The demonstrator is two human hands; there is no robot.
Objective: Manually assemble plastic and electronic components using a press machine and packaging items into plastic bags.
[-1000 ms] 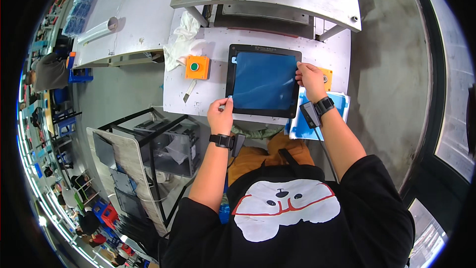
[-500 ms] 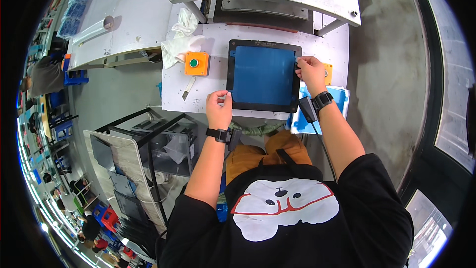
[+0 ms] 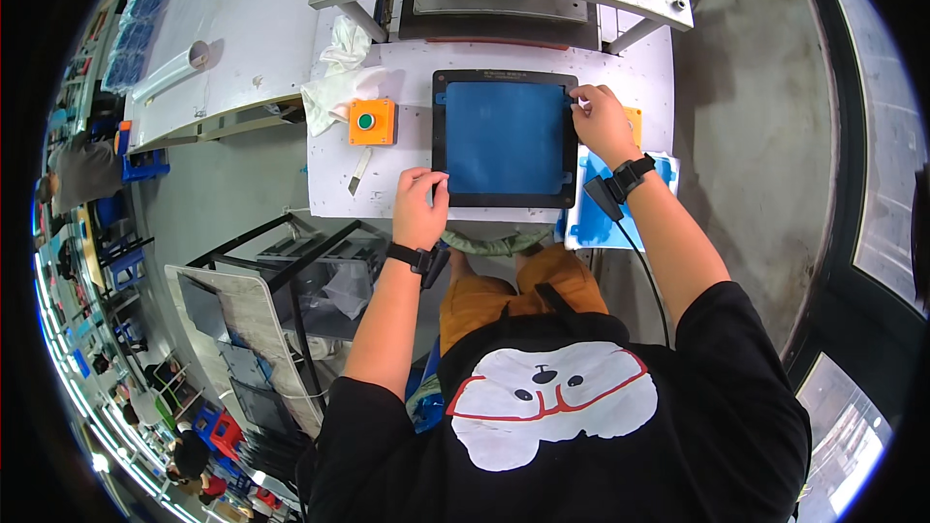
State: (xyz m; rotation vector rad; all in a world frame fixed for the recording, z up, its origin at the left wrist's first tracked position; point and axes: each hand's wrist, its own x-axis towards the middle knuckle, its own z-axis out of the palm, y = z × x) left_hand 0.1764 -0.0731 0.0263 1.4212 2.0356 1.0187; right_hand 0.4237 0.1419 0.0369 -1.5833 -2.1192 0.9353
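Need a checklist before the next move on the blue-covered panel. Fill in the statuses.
1. Black-bordered panel lying flat on the white bench: ok.
2. Left hand at its lower left edge, right hand at its upper right edge: ok.
3. White cloth off the panel: ok.
4. Left hand away from the green button: ok.
5. Right hand clear of the right orange box: cannot tell, hand partly covers it.
6. Fingertips gripping the blue sheet: cannot tell, too small.

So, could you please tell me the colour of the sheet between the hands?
Blue: the sheet shows best in the head view.
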